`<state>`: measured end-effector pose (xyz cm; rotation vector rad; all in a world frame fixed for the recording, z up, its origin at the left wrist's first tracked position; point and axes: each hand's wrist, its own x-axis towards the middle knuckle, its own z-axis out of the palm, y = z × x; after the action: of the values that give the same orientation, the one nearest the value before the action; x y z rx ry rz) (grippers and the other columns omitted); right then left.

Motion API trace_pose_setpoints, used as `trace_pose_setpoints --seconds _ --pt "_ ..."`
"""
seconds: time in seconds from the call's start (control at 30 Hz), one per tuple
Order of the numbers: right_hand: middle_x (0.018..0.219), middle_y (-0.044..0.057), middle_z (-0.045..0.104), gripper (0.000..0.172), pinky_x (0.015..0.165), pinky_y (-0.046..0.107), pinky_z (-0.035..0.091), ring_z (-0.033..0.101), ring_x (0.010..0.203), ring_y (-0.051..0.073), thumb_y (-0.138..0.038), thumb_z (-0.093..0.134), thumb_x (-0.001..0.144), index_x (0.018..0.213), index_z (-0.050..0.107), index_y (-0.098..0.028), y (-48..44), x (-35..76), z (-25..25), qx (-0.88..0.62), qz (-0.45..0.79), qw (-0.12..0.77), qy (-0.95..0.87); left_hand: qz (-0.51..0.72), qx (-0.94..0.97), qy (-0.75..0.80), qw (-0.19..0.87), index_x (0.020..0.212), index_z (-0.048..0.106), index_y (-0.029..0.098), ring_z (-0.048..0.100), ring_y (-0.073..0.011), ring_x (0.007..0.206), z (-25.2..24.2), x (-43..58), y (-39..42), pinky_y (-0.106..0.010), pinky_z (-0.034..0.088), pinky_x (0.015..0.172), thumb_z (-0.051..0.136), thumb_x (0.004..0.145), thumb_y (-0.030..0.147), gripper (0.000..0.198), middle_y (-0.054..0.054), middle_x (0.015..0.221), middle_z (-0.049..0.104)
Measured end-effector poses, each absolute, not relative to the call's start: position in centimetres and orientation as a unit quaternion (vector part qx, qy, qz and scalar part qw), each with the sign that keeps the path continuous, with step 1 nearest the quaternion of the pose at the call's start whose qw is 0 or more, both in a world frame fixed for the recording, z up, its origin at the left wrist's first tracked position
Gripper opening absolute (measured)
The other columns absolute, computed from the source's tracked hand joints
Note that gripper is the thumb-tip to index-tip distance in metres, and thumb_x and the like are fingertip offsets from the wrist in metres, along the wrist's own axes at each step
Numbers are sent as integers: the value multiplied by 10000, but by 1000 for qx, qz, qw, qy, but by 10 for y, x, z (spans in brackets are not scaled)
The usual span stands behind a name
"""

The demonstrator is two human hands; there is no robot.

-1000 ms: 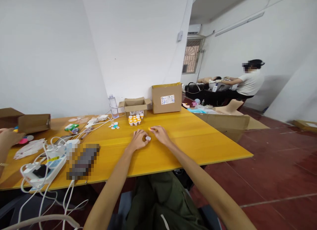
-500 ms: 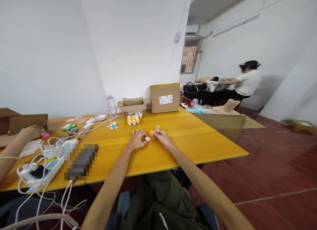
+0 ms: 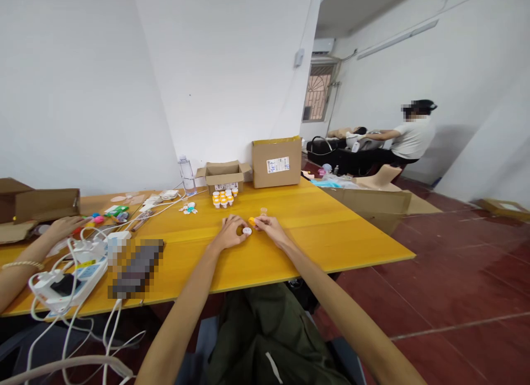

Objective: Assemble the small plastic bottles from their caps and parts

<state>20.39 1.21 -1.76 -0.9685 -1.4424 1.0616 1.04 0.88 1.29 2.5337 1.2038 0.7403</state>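
My left hand (image 3: 230, 233) rests on the yellow table, its thumb and fingers pinching a small white round disc (image 3: 247, 231). Close beside it, my right hand (image 3: 268, 228) grips a small orange cap (image 3: 252, 221) between thumb and fingertips. Disc and cap are nearly touching; whether they meet is too small to tell. Just behind my right hand stands a small clear cup (image 3: 264, 211). Farther back, several small jars with orange-and-white lids (image 3: 223, 200) are grouped together. Left of them lies a loose pile of small white and teal pieces (image 3: 189, 209).
An open carton (image 3: 224, 180) and a closed carton (image 3: 276, 164) stand by the wall, with a clear bottle (image 3: 187, 176) alongside. A power strip (image 3: 89, 274) with cables and a blurred dark device (image 3: 138, 269) lie left. A co-worker's hand (image 3: 66, 227) is at far left.
My two hands stay almost in place, the orange cap turned slightly. At far left, the co-worker's hand has shifted right, and more coloured pieces show near it.
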Motion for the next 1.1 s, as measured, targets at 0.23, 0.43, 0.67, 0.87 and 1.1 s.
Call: trace_pose_setpoints --seconds 0.23,0.43,0.67,0.87,1.1 --pt "757 27 698 465 763 329 517 647 771 200 -644 737 652 802 757 -204 12 205 -17 -403 447 528 -599 255 865 415 121 1000 663 289 521 -255 1089 11 9 11 -416 362 966 656 802 283 198 -19 1058 669" --pt "818 34 716 458 802 339 531 672 807 206 -637 743 658 801 758 -202 8 204 -15 -391 465 525 -595 301 850 414 125 1083 648 277 532 -263 1111 11 11 14 -419 376 987 648 834 303 251 -30 1091 683" --pt "876 57 738 509 900 398 547 693 883 239 -667 778 607 805 767 -199 1 200 -9 -356 511 530 -576 363 833 390 150 1035 686 264 588 -229 1026 14 13 17 -399 405 983 584 910 325 173 -20 998 715" --pt "882 73 745 522 946 424 548 700 903 239 -647 819 568 802 770 -182 -3 198 -5 -334 555 523 -554 391 827 367 171 976 709 236 612 -211 962 16 13 18 -363 456 936 583 915 370 194 -28 955 715" --pt "858 62 739 488 917 401 576 709 834 204 -606 841 570 795 763 -180 -3 199 -5 -334 570 519 -543 405 817 361 195 933 721 228 624 -209 929 15 14 19 -357 487 897 600 900 373 191 -34 935 718"
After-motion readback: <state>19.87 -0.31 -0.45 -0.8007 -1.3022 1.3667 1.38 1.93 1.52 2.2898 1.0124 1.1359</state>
